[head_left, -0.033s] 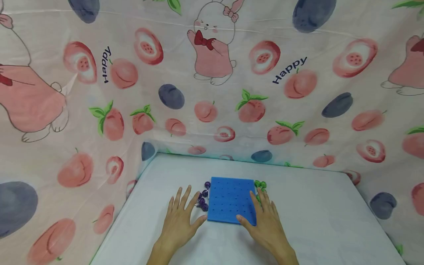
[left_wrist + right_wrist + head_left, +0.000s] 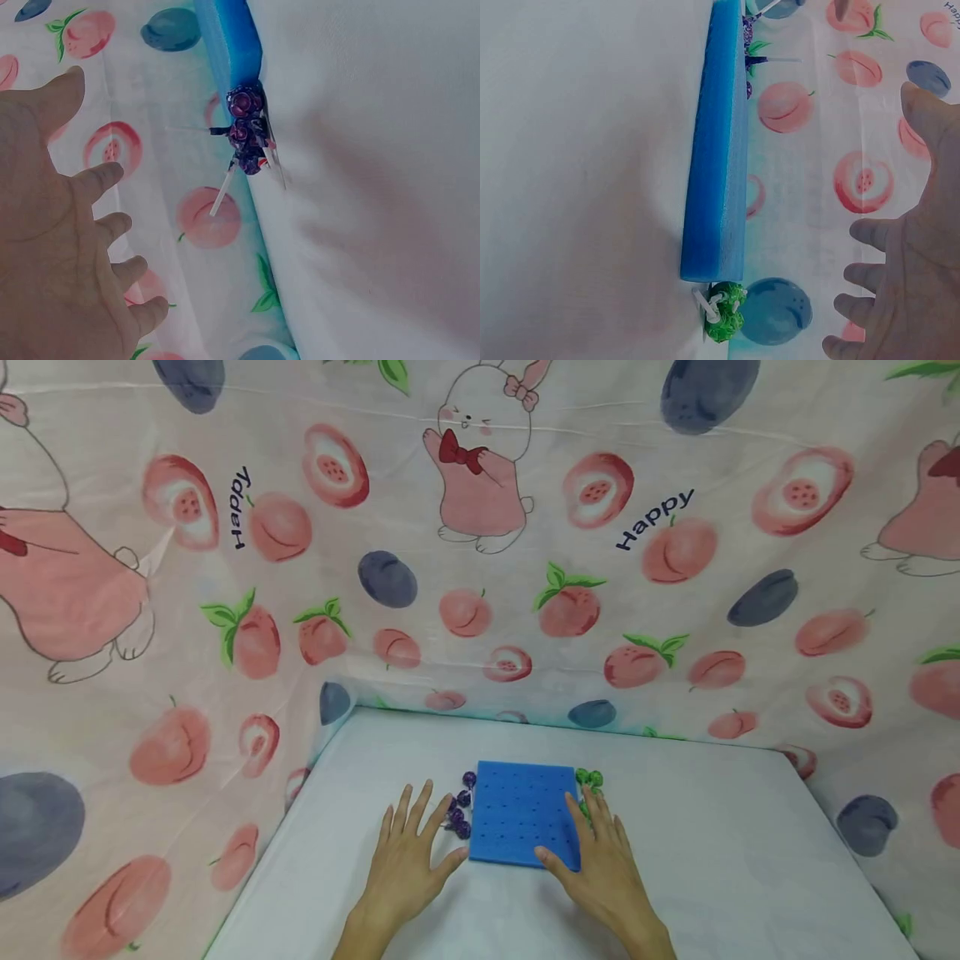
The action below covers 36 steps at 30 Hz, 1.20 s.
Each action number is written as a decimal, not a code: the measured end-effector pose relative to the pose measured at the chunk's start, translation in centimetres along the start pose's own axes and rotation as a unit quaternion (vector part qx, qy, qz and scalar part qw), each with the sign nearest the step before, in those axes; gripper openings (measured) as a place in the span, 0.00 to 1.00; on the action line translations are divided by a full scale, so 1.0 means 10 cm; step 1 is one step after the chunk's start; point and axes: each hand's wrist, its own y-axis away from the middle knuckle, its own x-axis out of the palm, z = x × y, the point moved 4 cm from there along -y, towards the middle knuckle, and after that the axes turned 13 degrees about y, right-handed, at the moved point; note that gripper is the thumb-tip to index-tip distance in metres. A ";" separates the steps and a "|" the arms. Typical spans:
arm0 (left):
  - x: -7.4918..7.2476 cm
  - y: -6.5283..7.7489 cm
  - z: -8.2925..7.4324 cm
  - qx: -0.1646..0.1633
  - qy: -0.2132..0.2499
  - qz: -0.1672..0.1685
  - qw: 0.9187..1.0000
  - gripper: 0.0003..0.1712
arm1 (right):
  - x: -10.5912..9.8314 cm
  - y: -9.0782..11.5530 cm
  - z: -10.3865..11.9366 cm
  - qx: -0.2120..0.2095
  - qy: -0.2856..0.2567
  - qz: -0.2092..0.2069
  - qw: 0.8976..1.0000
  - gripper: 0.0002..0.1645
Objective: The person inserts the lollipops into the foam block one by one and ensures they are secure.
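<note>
A blue foam block (image 2: 517, 806) with rows of small holes lies on the white table. Several purple-wrapped lollipops (image 2: 457, 816) are gathered along its left side; their white sticks show in the left wrist view. Green-wrapped lollipops (image 2: 595, 778) sit at its right side, partly hidden by fingers in the head view. My left hand (image 2: 405, 868), fingers spread and holding nothing, hovers by the block's front left corner, close to the purple lollipops. Over the front right corner is my right hand (image 2: 603, 868), also spread and empty, its index finger and thumb overlapping the block in the head view.
The white tabletop (image 2: 735, 843) extends around the block on all sides. Behind it and at both sides hangs a pale cloth (image 2: 480, 568) printed with peaches, rabbits and blue fruit. Its lower edge meets the table's back edge.
</note>
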 end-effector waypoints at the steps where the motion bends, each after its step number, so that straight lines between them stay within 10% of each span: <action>1: 0.00 0.01 0.00 0.002 0.002 -0.003 1.000 0.45 | 0.00 0.01 0.00 0.001 0.000 0.001 1.000 0.61; 14: 0.11 0.07 -0.02 -0.007 -0.012 0.047 0.999 0.45 | 0.00 0.11 -0.09 0.009 -0.002 0.001 1.000 0.61; 36: 0.50 -0.01 -0.16 0.076 -0.056 0.138 0.986 0.39 | -0.03 0.07 -0.33 0.093 -0.006 -0.032 0.995 0.42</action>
